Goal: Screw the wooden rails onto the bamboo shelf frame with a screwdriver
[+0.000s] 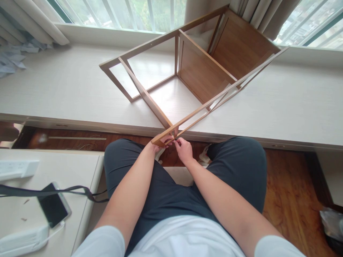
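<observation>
A brown wooden shelf frame [199, 112] with two solid panels lies on its side on the white window ledge. Its near corner juts over the ledge's front edge, between my knees. My left hand [166, 140] is wrapped round that corner, its fingers partly hidden by the rail. Right beside it, my right hand [184, 150] pinches at the inner side of the same joint, where a crossbar [150, 98] meets the rail. Whatever is between those right fingertips is too small to make out.
On the left, a white cabinet top [85, 167] carries a phone [55, 205], a black strap [77, 189] and white power strips [24, 241]. Curtains [34, 21] hang by the windows. A dark bag-like object [332, 228] sits on the floor at the right.
</observation>
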A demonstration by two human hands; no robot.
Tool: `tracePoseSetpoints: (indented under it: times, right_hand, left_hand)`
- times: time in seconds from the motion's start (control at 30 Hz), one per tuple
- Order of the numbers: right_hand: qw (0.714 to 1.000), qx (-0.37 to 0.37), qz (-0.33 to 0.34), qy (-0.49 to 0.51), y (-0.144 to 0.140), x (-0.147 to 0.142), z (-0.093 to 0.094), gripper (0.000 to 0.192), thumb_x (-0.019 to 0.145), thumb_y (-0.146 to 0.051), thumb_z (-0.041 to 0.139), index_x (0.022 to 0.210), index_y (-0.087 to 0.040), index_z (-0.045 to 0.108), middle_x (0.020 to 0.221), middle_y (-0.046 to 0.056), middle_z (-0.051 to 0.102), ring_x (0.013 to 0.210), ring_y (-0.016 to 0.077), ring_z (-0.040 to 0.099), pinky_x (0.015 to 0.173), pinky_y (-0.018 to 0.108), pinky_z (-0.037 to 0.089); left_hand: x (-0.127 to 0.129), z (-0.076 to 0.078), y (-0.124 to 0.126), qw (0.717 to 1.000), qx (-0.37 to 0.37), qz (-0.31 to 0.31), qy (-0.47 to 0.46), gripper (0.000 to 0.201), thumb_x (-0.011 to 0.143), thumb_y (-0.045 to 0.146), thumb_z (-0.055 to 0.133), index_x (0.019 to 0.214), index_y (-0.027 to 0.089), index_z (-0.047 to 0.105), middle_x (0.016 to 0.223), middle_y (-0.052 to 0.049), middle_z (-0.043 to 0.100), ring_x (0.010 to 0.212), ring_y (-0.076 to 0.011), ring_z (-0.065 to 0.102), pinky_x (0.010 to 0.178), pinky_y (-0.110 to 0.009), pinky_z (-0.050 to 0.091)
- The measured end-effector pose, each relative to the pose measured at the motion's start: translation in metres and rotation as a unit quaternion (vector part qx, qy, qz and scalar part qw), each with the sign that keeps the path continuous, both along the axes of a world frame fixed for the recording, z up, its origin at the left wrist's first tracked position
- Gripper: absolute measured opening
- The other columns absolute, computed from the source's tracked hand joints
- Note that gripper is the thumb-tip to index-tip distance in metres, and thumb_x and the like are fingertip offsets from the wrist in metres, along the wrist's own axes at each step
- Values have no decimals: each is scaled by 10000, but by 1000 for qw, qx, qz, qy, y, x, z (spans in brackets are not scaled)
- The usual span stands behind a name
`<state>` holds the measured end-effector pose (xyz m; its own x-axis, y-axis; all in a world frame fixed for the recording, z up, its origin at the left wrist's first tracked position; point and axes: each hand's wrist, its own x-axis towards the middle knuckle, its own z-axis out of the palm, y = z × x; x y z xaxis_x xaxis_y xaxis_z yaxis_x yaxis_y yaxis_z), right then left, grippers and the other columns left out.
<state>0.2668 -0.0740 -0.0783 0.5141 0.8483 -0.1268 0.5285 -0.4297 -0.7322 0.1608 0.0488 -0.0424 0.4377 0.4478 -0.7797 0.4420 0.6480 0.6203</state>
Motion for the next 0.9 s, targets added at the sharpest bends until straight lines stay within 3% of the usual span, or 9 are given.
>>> tracePoseSetpoints:
  times: [0.17,0.4,0.53,0.8,0.9]
  right_hand:
    - [1000,-4,0,16,0,-1,-3,248,978,-374,540,813,-241,670,742,22,692,646,181,585,647,259,387]
    - [999,-18,-10,48,1,0,-2,284,972,-371,513,756,-241,643,701,17,679,627,174,583,619,253,384]
    - [994,14,-12,108,3,0,-1,292,956,-350,472,727,-223,602,713,19,678,648,168,564,634,250,390]
    - [972,7,-60,226,7,-2,-9,103,823,-303,495,875,-230,544,630,-44,564,580,155,513,561,239,376]
    - [966,11,-74,247,7,-2,-16,129,780,-281,504,900,-235,504,658,-48,552,577,146,499,550,233,389]
  left_hand:
    - [-1,-1,0,1000,6,-6,-13,151,787,302,742,812,161,694,764,-59,711,641,-125,625,456,-183,385]
    - [-1,1,0,1000,1,-5,4,205,735,330,782,825,171,690,820,-61,722,703,-146,650,478,-186,400]
    - [-1,-1,0,1000,-2,-3,-4,198,744,325,770,828,164,691,836,-71,727,717,-146,650,470,-179,389]
    - [-1,0,0,1000,12,-6,-11,197,753,320,767,856,168,694,845,-71,729,695,-147,646,472,-191,389]
    - [-1,0,0,1000,14,-9,-11,178,770,311,749,867,171,696,876,-70,736,703,-141,645,472,-186,387]
